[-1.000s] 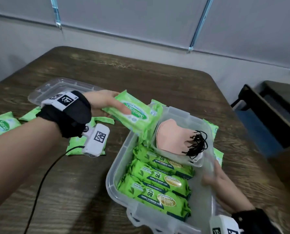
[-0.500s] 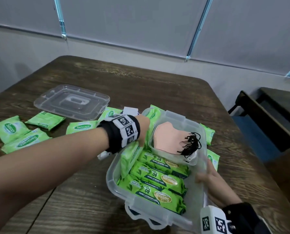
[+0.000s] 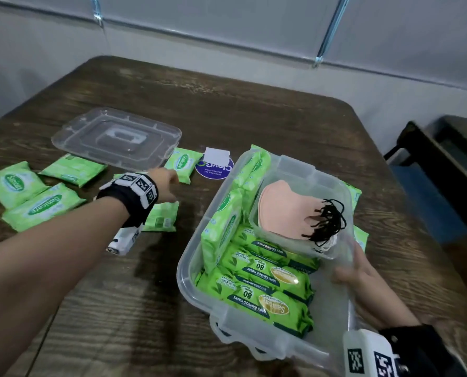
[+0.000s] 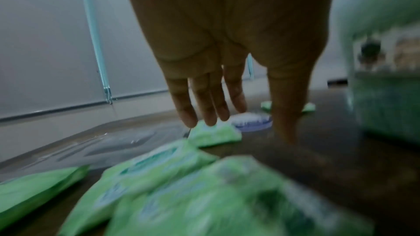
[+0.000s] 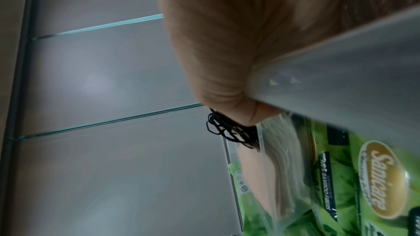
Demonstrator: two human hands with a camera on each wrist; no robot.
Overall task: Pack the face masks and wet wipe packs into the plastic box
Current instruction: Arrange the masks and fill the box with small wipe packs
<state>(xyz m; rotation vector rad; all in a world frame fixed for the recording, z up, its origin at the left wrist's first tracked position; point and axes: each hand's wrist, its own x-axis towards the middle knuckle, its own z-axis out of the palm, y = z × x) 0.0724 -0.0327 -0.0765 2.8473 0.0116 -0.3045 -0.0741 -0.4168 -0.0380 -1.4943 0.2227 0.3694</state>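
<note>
The small green wipe packs [image 3: 43,204] on the table read "Sanicare". The large packs [image 3: 256,296] in the box read "Sanicare", "80" and "100% BAMBOO FIBERS". A round blue sticker [image 3: 213,167] seems to say "ClayGo".

Counting packs, masks and containers

One plastic box [image 3: 188,268] is sitting at lower right, holding three large wipe packs [image 3: 267,292], at least two upright small packs [image 3: 221,227] and one inner tray [image 3: 303,175] carrying a mask stack [image 3: 284,210] too tight to count. Six loose small packs [image 3: 44,205] are lying at left, one mostly hidden. Two more packs [image 3: 361,236] are peeking out at right. One lid [image 3: 112,134] and one round blue label [image 3: 213,168] are lying at upper centre.
</note>
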